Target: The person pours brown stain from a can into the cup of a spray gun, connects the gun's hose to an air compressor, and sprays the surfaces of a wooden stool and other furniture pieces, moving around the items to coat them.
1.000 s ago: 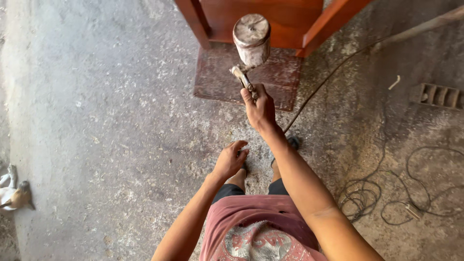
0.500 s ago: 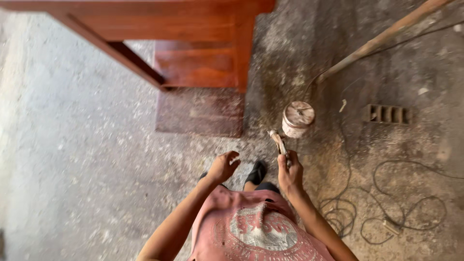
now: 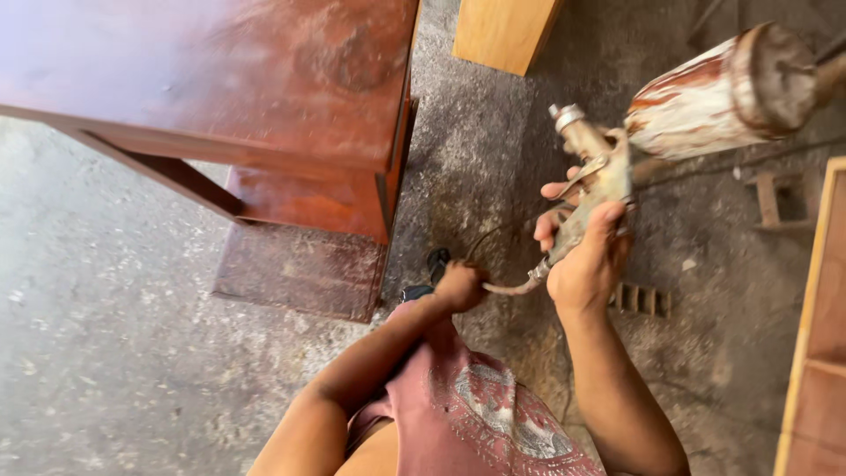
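My right hand [image 3: 583, 256] grips the handle of a paint-stained spray gun [image 3: 596, 176], fingers around its trigger. The gun's stained cup [image 3: 723, 88] tilts off to the upper right. My left hand [image 3: 460, 286] is closed around the hose [image 3: 511, 286] that comes out of the gun's base. Both hands are raised in front of my chest, over the concrete floor. A red-brown stained wooden table [image 3: 220, 79] stands to the upper left, about a forearm's length from my left hand.
An unstained wooden piece [image 3: 504, 31] stands at the top centre. Another pale wooden frame [image 3: 815, 335] runs down the right edge. A small slotted block [image 3: 641, 300] lies on the floor behind my right hand. A darker stained patch [image 3: 291, 273] marks the floor under the table.
The spray gun has come up from low near the floor to chest height. My left hand, free before, now holds the hose. The view has swung so the table top fills the upper left.
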Available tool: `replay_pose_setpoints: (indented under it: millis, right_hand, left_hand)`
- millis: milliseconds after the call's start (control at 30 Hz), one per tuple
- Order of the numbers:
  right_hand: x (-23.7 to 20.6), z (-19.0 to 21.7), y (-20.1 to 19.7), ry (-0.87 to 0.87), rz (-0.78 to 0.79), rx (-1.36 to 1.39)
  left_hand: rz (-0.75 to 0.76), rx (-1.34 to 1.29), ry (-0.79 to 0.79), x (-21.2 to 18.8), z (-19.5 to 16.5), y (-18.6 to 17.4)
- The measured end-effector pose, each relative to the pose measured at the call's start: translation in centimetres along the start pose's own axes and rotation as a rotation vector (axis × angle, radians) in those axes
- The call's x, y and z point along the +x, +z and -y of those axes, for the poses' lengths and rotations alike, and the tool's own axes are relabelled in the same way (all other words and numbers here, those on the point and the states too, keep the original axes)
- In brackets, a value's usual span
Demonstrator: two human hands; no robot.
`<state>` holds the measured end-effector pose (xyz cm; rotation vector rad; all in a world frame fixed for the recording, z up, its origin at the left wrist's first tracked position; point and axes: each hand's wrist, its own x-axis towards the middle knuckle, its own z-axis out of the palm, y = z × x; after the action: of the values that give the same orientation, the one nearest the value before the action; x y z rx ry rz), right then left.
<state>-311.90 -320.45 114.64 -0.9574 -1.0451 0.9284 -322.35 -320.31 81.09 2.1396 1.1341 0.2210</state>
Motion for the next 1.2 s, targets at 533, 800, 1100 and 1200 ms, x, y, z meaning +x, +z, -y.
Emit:
replay_pose_setpoints:
  millis: [533, 800, 1100, 1200]
  right_hand:
    - [25.1, -17.1, -5.1, 0.224, 0.305, -0.498]
    - [24.9, -28.2, -6.0, 0.116, 0.724, -0.794]
    - [27.6, -29.4, -8.5, 0.278, 0.95, -0.697]
    - [27.1, -28.0, -9.0, 0.416, 1.14, -0.527]
  left_hand:
    - [-0.059, -0.097, -0.47, 17.8, 9.8, -7.5]
    - [-0.323, -0.385, -0.75, 16.3, 10.8, -6.6]
    - [-0.532, -0.499, -0.857, 14.9, 6.9, -3.0]
    - [-0.541, -0.55, -0.903, 16.5, 5.2, -2.6]
